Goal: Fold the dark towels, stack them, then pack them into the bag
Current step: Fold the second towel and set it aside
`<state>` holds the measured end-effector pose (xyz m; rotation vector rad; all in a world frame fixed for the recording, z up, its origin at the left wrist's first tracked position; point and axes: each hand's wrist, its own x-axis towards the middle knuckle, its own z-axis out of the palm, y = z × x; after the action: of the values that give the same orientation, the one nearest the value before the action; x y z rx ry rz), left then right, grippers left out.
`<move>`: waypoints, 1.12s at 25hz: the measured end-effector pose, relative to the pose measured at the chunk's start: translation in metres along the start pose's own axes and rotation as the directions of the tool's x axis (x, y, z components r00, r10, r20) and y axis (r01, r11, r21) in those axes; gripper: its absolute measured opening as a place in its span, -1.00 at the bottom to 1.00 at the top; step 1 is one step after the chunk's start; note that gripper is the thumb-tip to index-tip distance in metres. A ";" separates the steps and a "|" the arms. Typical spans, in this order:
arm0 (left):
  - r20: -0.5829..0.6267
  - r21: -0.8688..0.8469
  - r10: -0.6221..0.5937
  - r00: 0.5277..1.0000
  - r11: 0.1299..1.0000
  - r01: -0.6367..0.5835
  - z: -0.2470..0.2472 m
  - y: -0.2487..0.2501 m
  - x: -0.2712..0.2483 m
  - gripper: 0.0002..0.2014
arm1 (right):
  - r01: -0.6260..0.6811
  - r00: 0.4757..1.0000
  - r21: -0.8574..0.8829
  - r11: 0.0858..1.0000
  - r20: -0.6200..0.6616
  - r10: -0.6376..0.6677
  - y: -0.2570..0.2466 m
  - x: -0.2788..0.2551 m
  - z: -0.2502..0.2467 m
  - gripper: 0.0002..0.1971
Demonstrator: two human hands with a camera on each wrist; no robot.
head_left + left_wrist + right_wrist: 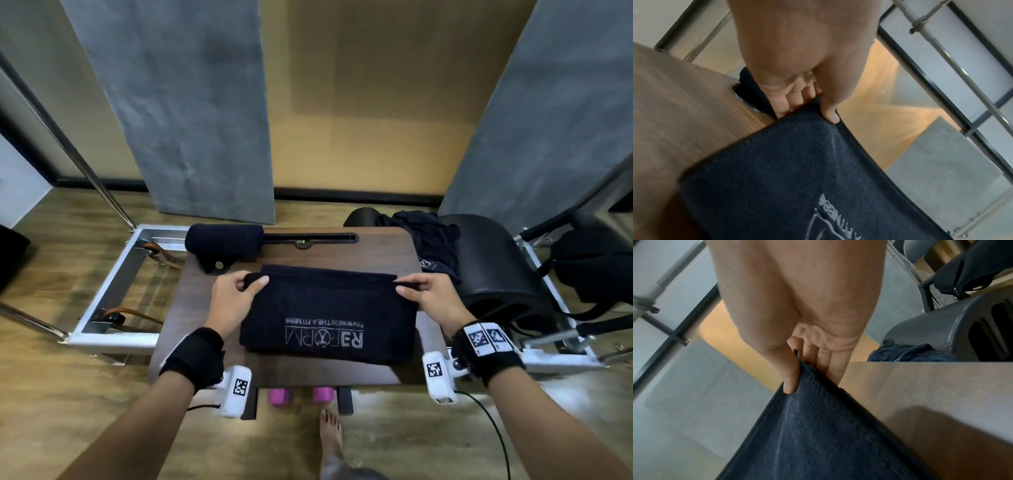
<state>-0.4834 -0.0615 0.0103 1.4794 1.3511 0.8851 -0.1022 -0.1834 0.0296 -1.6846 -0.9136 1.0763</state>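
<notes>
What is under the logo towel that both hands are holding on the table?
The logo towel lies on the wooden table, pinched at its far corners by the left hand and right hand. Anything beneath it is covered.

The lower part of the towel (797, 186) is cut off by the bottom edge in both wrist views, and its printed lettering is only partly shown. Under the towel's edge, the fingers (830, 363) of both hands are largely hidden. The worktop (684, 97) is blurred in the wrist views.
</notes>
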 end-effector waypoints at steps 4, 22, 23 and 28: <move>-0.042 0.028 -0.083 0.996 0.996 0.084 0.022 -0.010 0.046 -0.68 | -0.065 0.997 -0.023 0.998 -0.047 0.064 0.007 0.050 -0.002 -0.90; 0.588 0.509 0.295 0.753 0.589 -0.628 0.093 -0.008 -0.040 -0.63 | 0.235 0.971 -0.576 0.783 0.110 -0.210 0.030 0.026 0.031 -0.77; 0.594 0.553 0.282 0.753 0.537 -0.637 0.092 -0.011 -0.044 -0.61 | 0.220 0.975 -0.606 0.765 0.107 -0.196 0.034 0.016 0.028 -0.76; 0.545 0.701 0.248 0.801 0.389 -0.598 0.084 -0.016 -0.037 -0.58 | 0.334 0.941 -0.635 0.697 0.267 -0.207 0.053 -0.054 0.045 -0.75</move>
<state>-0.4152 -0.1117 -0.0290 2.7409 1.1438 0.1078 -0.1572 -0.2357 -0.0161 -1.9450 -1.7785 0.7242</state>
